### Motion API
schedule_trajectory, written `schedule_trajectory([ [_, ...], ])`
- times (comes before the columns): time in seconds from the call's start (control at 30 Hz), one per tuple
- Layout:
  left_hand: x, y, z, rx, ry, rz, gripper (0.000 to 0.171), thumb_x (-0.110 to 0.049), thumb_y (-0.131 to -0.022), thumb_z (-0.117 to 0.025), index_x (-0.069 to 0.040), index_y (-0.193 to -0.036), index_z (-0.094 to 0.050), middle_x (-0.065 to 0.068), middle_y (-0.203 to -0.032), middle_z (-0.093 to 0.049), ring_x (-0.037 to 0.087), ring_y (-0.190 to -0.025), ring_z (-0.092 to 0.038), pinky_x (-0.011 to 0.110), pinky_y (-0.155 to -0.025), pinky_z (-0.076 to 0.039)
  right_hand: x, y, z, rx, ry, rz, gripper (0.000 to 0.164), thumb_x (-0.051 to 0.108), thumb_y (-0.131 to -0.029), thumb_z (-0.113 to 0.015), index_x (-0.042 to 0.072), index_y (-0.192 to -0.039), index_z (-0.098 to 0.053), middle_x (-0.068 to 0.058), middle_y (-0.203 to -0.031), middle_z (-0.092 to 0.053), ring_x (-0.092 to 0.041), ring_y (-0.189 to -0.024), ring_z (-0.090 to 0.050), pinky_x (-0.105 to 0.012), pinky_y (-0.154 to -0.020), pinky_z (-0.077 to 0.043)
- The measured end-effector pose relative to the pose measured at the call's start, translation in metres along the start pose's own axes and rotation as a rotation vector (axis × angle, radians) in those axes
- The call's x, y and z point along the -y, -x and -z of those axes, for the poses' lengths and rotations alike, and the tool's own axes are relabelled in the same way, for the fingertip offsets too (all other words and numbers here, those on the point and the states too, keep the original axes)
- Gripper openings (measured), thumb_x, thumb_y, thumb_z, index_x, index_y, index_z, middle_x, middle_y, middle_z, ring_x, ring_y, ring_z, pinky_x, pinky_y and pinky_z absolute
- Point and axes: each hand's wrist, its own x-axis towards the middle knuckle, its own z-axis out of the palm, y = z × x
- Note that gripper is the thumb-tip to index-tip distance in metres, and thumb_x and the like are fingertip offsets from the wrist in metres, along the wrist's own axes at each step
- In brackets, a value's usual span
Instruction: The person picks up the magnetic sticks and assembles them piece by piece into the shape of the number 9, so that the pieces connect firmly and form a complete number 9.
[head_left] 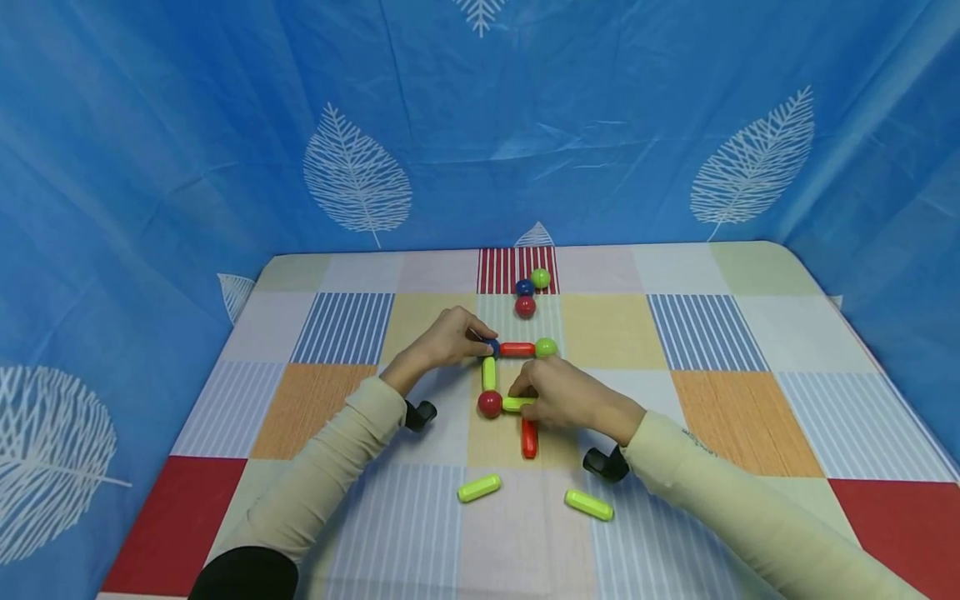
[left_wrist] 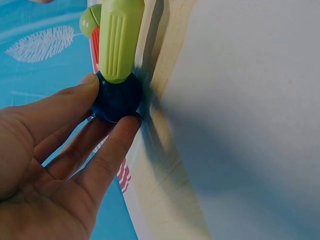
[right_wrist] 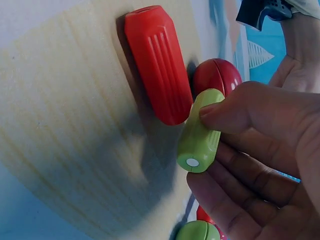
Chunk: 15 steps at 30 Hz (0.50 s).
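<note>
My left hand (head_left: 453, 337) pinches a blue ball (left_wrist: 118, 97) between thumb and fingertips. From that ball a red rod (head_left: 517, 349) runs right to a green ball (head_left: 546, 347), and a yellow-green rod (head_left: 489, 374) runs toward me to a red ball (head_left: 490, 404). My right hand (head_left: 564, 392) holds another yellow-green rod (right_wrist: 197, 137) between thumb and fingers, its far end at the red ball. A white dot shows on this rod's near end in the right wrist view. Just in front of it a loose red rod (head_left: 529, 438) lies on the cloth.
Two yellow-green rods lie nearer me, one left (head_left: 478, 487) and one right (head_left: 588, 505). At the back sit a blue ball (head_left: 525, 287), a green ball (head_left: 540, 278) and a red ball (head_left: 525, 307). A patchwork cloth (head_left: 420, 533) covers the table; a blue curtain (head_left: 525, 150) hangs behind.
</note>
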Motion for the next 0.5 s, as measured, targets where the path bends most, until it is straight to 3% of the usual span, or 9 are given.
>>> schedule_trajectory([
  [0.5, 0.0008, -0.0003, 0.0001, 0.004, -0.013, -0.006, 0.025, -0.006, -0.089, -0.072, 0.001, -0.113, -0.072, 0.014, -0.112, -0.071, 0.023, -0.101, -0.066, 0.029, -0.077, -0.053, -0.0019, -0.0013, -0.0015, -0.001, -0.015, -0.005, 0.018, 0.01, -0.082, -0.078, 0.007, -0.1, -0.078, 0.002, -0.093, -0.071, -0.006, -0.079, -0.058, -0.024, -0.072, -0.052],
])
